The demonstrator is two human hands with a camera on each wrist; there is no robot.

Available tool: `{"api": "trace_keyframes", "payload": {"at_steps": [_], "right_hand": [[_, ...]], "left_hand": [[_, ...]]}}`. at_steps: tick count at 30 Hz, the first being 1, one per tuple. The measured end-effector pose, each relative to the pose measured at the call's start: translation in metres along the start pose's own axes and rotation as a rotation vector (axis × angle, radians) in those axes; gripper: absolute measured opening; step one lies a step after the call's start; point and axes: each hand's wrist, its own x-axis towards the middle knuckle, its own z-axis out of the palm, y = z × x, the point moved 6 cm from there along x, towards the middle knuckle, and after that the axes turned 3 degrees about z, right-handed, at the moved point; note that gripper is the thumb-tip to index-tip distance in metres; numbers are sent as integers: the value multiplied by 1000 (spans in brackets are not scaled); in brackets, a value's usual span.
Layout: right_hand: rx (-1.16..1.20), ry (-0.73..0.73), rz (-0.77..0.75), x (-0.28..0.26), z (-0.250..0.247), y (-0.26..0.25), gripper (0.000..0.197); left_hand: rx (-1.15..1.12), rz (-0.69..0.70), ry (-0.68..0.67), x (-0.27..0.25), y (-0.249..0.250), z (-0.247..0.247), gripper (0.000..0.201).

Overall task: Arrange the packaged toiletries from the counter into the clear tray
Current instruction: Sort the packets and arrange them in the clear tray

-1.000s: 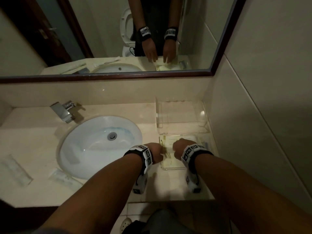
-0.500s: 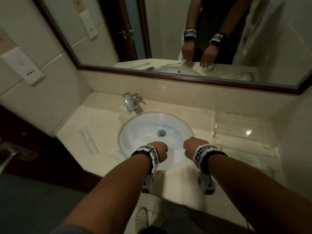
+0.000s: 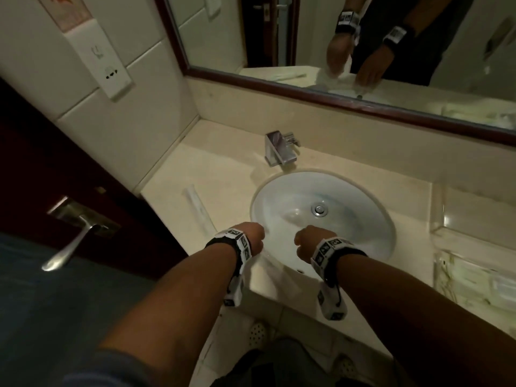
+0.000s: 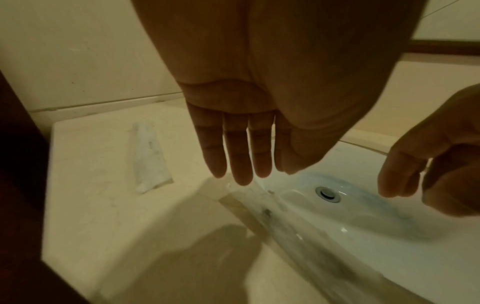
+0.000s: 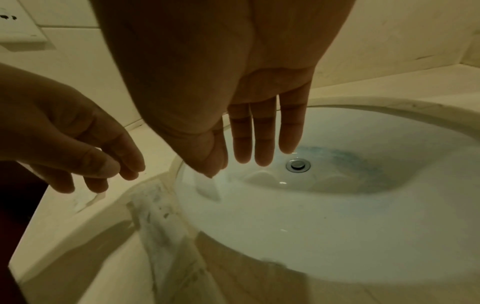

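both hands hang over the near rim of the sink, fingers straight and relaxed, holding nothing. the left hand is above the sink's near-left edge; its fingertips point down at a clear packet that lies flat across the counter's narrow front strip, one end touching the basin rim. whether the fingers touch the packet cannot be told. the right hand hovers just beside the left, over the white bowl, its fingers pointing toward the drain.

a second long packaged toiletry lies on the counter left of the sink, well apart from the hands, with bare counter around it up to the wall corner and the front edge.

the clear tray sits at the far right of the counter, past the sink, with pale packets inside. an upright clear holder stands just behind it. the faucet stands behind the basin under the mirror.
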Motion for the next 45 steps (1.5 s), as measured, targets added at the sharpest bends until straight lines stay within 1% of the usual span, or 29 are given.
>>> {"api": "trace_keyframes", "payload": {"at_steps": [4,9,12,16,19,22,24,27,30,33,37,42,45], "right_hand": [[35,-22,-1,11,0,-25,31],[59,-81,-27,19,12,-47,31],[53,-88,-40,23,20,-59,35],[85,-86,-25,28,28,-63,45],[126,-78,-17,28,33,-67,54],[131,-66,-4,27,41,-70,58],[129,-41,4,28,45,-71,55],[109,0,20,28,45,-71,44],[80,-15,37,28,46,-72,37],[60,9,24,26,39,-74,29],[52,62,-2,21,19,-66,19],[53,131,31,6,-3,-31,15],[60,194,52,-5,-11,-8,16]], "left_hand": [[8,-27,7,2,-29,-4,38],[49,-22,35,3,-38,-2,40],[54,-22,57,4,-43,3,46],[58,-6,81,9,-43,12,46],[61,6,45,10,-42,17,48],[53,8,-3,12,-41,21,47],[54,3,-16,13,-41,24,47],[62,0,-20,13,-44,27,50],[80,13,-15,14,-45,30,52],[105,21,-9,13,-43,27,54],[123,42,11,14,-34,13,49],[180,100,-23,17,1,-11,34],[207,129,-65,17,29,-19,32]]}}
